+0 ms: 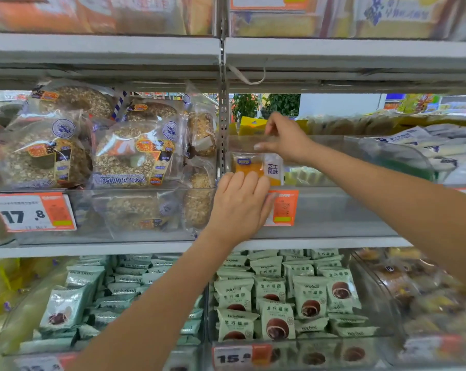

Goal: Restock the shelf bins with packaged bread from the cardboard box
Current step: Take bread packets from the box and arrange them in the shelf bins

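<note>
- Our left hand (239,207) presses flat, fingers extended, against the orange bread packet (258,168).
- Our right hand (285,137) fingers pinch the clear bin (333,145) rim above it.

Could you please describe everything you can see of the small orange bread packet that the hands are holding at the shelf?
The orange bread packet is a small clear plastic wrapper with an orange bread inside, a purple label and a white panel of purple characters. It stands upright behind the clear bin front, middle shelf. The left hand touches its lower edge; the right hand pinches its top.
</note>
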Motion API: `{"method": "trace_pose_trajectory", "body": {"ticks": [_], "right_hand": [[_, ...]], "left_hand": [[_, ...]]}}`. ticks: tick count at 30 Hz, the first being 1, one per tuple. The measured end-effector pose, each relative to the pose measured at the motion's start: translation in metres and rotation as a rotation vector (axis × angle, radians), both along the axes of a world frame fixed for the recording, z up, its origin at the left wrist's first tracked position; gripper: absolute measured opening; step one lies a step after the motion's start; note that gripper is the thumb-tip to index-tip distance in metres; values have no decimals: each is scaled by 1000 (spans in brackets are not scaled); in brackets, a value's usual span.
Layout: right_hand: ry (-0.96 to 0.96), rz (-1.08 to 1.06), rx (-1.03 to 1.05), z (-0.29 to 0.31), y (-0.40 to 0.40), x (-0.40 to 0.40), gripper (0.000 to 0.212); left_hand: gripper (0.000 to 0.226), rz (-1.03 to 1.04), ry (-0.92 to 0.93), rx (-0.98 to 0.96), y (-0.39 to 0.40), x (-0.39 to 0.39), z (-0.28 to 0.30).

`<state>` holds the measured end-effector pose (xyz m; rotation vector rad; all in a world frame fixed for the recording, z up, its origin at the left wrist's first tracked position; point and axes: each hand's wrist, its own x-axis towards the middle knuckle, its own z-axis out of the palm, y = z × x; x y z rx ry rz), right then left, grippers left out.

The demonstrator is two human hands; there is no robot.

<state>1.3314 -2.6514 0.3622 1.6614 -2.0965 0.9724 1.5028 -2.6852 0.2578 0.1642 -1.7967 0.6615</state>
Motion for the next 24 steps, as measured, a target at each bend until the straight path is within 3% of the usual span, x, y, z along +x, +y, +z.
{"method": "trace_pose_trajectory", "body": {"ticks": [5,8,10,12,15,19,22,24], "right_hand": [[104,81,-192,-16,85,50,35],[193,34,-323,-59,136,74,31],[198,17,-353,-102,170,92,29],[183,-2,-298,-156,196,107,29],[135,-15,-58,-252,222,116,28],[-160,-114,429,-367,249,129,28],[-199,-164,892,-422,253,137,54],[-304,-178,1065,-452,260,139,76]], "left_hand": [[34,178,-165,69,16,15,1],[37,-110,-152,-27,29,37,-32],[38,-304,-227,-75,45,55,-71],[36,-364,-336,-24,64,69,-114],[27,-349,-505,138,93,84,-185],[29,-252,-835,499,131,104,-277],[33,-153,-1060,779,150,132,-327],[36,-39,-1154,957,156,155,-356]]}}
